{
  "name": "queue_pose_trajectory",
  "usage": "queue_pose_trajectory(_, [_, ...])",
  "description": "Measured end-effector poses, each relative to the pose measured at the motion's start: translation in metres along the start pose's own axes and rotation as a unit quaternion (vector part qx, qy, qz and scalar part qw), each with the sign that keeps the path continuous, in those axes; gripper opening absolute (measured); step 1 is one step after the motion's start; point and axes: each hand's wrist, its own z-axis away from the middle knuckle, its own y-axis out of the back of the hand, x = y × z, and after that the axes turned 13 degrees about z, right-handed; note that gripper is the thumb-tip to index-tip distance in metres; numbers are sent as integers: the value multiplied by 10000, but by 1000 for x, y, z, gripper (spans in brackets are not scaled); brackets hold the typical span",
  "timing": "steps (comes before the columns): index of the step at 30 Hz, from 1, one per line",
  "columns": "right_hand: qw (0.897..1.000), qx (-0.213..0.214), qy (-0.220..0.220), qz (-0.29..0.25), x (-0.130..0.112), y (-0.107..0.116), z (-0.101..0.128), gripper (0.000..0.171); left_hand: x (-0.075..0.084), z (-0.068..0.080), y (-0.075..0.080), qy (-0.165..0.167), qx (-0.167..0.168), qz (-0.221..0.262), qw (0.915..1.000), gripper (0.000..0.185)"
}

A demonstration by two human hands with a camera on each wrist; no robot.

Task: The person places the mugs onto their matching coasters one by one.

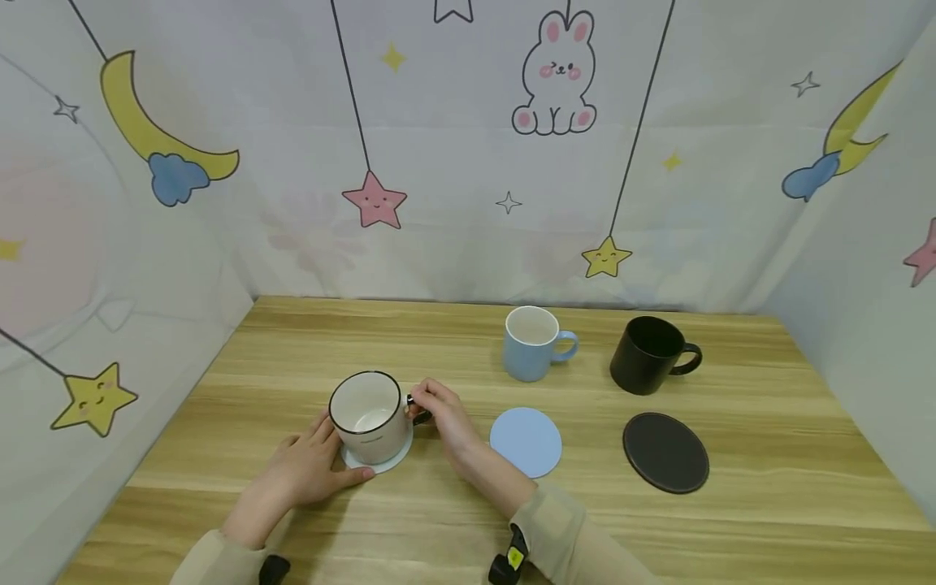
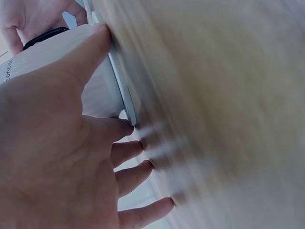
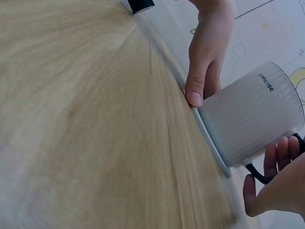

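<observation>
A white mug (image 1: pixel 376 447) with a black rim stands upright on a pale round coaster (image 1: pixel 387 466), left of the table's middle. Small lettering, "concise", shows on its side in the right wrist view. My right hand (image 1: pixel 448 418) grips the mug's black handle (image 3: pixel 257 175) from the right, its fingers curled through the loop. Around the coaster's left side my left hand (image 1: pixel 310 467) is spread, fingers fairly straight. Its thumb (image 2: pixel 93 50) touches the coaster's near edge, and the index fingertip meets the edge farther round. The other left fingertips rest on the table.
Behind and to the right stand a light blue mug (image 1: pixel 528 357) and a black mug (image 1: pixel 638 363), handles to the right. In front of them lie a light blue coaster (image 1: pixel 526 443) and a black coaster (image 1: pixel 665 452). A patterned cloth (image 1: pixel 468 162) encloses the wooden table (image 1: pixel 409 536).
</observation>
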Motion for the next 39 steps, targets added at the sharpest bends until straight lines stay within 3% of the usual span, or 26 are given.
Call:
queue_pose_trajectory(13, [9959,-267,37,867,-5,9,-2,26,4,2,2,183,-76,21,9998,100])
queue_pose_trajectory(16, [9907,-287,334,1289,-6,11,-3,26,3,2,1,208,-61,-10,9998,100])
queue_pose_trajectory(21, [9717,-171,987,2141,-8,14,-2,24,-1,3,-1,216,-47,-7,9998,103])
queue_pose_trajectory(27, [9509,-76,1261,2825,-13,20,1,18,1,5,-1,252,-58,-71,9996,104])
queue_pose_trajectory(34, [9094,157,1712,3788,-21,24,8,23,7,10,1,224,-50,-210,9995,97])
queue_pose_trajectory(36, [9027,247,1755,3922,-24,25,10,23,9,12,1,225,-44,-228,9995,95])
queue_pose_trajectory(39, [9026,307,1779,3908,-28,27,13,23,10,15,1,228,-38,-231,9995,94])
